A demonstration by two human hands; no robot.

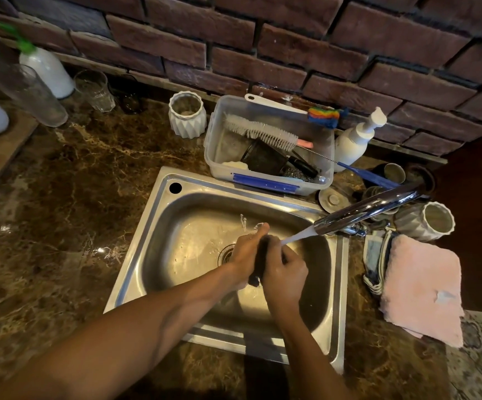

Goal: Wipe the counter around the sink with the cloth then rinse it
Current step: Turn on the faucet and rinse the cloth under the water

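Observation:
Over the steel sink [159, 238] both my hands hold a dark cloth [260, 259] between them. My left hand [247, 251] grips it from the left, thumb pointing up. My right hand [284, 269] is curled round its right side. A stream of water from the chrome faucet [369, 209] lands on the cloth and my right fingers. Most of the cloth is hidden between my hands. The brown marble counter [60, 197] around the sink shows wet glints to the left.
Behind the sink stands a plastic tub [219, 151] with brushes and scrubbers, with a white soap pump [355, 140] beside it. A pink towel [424, 287] lies right of the sink near ribbed cups [427, 220]. Glasses and bottles [46, 70] stand at back left.

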